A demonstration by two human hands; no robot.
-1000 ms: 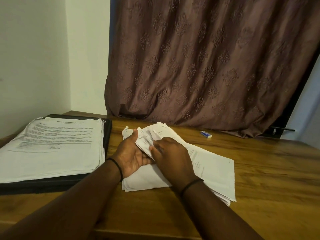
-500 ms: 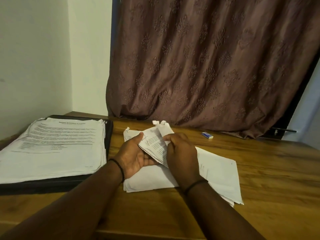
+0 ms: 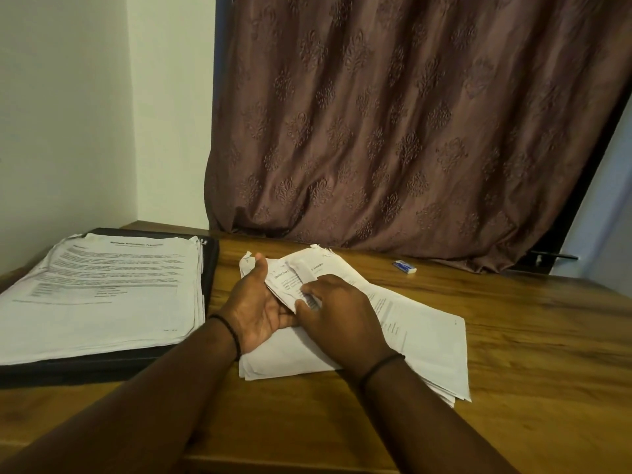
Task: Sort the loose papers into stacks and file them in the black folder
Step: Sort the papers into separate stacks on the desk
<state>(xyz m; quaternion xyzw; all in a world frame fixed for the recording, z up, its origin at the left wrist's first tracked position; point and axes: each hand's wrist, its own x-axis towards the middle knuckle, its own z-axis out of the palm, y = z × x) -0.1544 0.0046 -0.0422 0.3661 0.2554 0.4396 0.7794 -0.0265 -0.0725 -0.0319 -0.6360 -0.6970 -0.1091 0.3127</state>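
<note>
A loose pile of white printed papers (image 3: 424, 340) lies on the wooden table in front of me. My left hand (image 3: 254, 306) lies palm up on the pile's left side, thumb raised, with a small bent bundle of sheets (image 3: 290, 277) resting in it. My right hand (image 3: 337, 311) pinches that bundle's near edge with curled fingers. To the left, a thick stack of printed papers (image 3: 113, 289) sits on the open black folder (image 3: 210, 265).
A small blue and white eraser (image 3: 404, 266) lies at the back of the table (image 3: 530, 354) near a brown patterned curtain (image 3: 393, 131). A white wall stands to the left, just behind the folder. The table's near edge runs below my forearms.
The bundle was lifted and bent up half a second ago; now it lies lower in my left palm, and my right hand has slid down to its near edge.
</note>
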